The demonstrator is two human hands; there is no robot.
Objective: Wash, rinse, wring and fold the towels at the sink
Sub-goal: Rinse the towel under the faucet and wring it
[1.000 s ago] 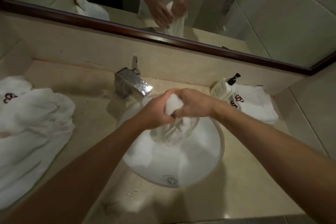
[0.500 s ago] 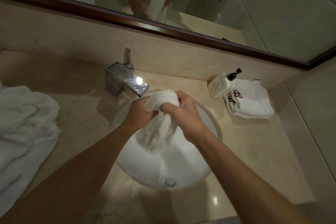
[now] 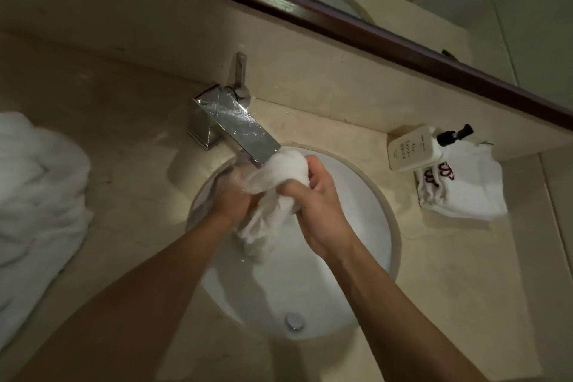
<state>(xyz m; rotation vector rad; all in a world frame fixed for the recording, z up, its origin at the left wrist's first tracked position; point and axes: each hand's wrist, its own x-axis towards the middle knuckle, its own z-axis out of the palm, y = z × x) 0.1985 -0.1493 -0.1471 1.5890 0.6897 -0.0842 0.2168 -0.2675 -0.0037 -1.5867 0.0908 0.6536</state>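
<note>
The square silver metal tap is shiny. The round white sink bowl looks smooth and glossy. The white cloth towel looks soft. The beige stone counter shines a little.

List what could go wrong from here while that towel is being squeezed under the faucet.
1. Both hands, left and right, grip the wet towel right under the faucet spout, so knuckles could knock its metal edge.
2. Droplets already dot the counter near the faucet; harder wringing may splash the folded towel and soap bottle.
3. The towel's tail hangs into the sink; it could drag toward the drain.
</note>
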